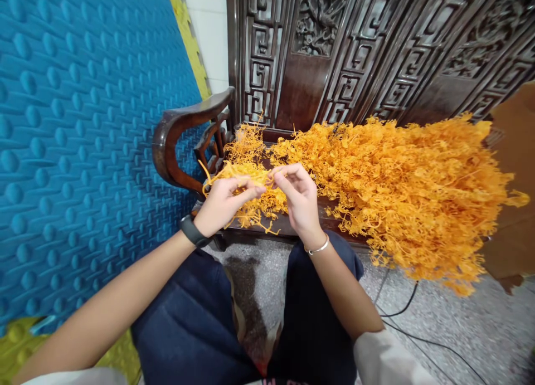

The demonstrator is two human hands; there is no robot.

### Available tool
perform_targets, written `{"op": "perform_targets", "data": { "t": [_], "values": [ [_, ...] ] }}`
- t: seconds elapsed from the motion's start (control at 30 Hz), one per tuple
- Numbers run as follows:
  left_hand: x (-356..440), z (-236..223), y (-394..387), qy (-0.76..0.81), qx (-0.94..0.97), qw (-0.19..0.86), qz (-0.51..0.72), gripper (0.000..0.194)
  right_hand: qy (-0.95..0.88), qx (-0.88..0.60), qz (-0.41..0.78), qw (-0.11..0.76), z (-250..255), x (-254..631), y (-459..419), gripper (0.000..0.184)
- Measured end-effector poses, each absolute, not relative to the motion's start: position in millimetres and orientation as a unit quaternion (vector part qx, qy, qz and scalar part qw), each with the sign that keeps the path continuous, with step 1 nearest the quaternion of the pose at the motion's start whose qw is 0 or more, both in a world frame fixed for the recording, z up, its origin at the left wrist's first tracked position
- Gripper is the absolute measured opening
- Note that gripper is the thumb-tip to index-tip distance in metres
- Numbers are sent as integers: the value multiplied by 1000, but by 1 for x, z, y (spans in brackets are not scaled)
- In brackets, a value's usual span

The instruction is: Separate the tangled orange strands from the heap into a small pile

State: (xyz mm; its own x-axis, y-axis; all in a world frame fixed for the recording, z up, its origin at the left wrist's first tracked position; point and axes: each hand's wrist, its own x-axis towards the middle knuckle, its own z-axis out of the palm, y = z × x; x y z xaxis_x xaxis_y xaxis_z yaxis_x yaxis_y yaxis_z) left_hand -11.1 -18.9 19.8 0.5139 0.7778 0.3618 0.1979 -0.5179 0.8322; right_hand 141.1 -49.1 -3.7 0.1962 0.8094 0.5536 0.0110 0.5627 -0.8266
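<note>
Thin, kinked yellow-orange strands (pixel 240 169) lie in a loose tangle beside the wooden armrest (pixel 179 131); a bushy orange heap (pixel 409 179) spreads farther from it. Near that armrest, the person's left hand (pixel 221 204) and right hand (pixel 301 201) almost meet, fingers curled, each pinching the strands between thumb and fingertips.

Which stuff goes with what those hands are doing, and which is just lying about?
Part of the job:
- left hand and right hand
- orange strands at their fingertips
- probably the big orange pile
- wooden bench, holding strands

Seemingly just there:
- blue mat
- black cable
- brown cardboard
</note>
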Motion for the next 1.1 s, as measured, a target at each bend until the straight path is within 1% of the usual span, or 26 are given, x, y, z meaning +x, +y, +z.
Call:
{"op": "perform_targets", "data": {
  "t": [0.07, 0.23, 0.37, 0.4, 0.5, 0.6, 0.67, 0.7, 0.8, 0.87, 0.97, 1.07, 1.1],
  "values": [
    [-11, 19, -20, 303, 816, 342, 354, 36, -543, -363, 289, 700, -6, 139, -47, 9],
    [-6, 17, -24, 288, 828, 344, 336, 37, -500, -398, 247, 729, -9, 140, -39, 12],
    [-11, 15, -23, 310, 820, 334, 347, 38, -416, -430, 174, 782, -8, 179, -21, 15],
    [-12, 14, -22, 319, 815, 332, 353, 38, -393, -432, 178, 792, -8, 191, -17, 16],
    [-15, 11, -19, 334, 803, 324, 372, 35, -400, -427, 256, 769, -12, 206, -9, 17],
    [-12, 12, -22, 337, 800, 285, 406, 29, -473, -410, 352, 696, -16, 186, -15, 17],
    [-9, 14, -25, 340, 785, 264, 446, 24, -519, -395, 382, 655, -15, 166, -23, 16],
    [-9, 15, -26, 340, 778, 261, 459, 26, -534, -386, 389, 645, -13, 157, -28, 16],
    [-9, 15, -28, 329, 798, 258, 435, 45, -540, -360, 412, 640, -7, 143, -39, 15],
    [-9, 12, -26, 326, 829, 219, 397, 47, -529, -358, 422, 643, -5, 140, -42, 15],
    [-9, 7, -25, 336, 857, 163, 356, 43, -517, -370, 416, 650, -6, 140, -43, 16],
    [-8, 6, -25, 329, 867, 159, 339, 25, -520, -375, 392, 660, -7, 141, -41, 14],
    [-8, 7, -25, 320, 869, 164, 340, 26, -525, -377, 379, 662, -8, 142, -41, 13]
  ]
}}
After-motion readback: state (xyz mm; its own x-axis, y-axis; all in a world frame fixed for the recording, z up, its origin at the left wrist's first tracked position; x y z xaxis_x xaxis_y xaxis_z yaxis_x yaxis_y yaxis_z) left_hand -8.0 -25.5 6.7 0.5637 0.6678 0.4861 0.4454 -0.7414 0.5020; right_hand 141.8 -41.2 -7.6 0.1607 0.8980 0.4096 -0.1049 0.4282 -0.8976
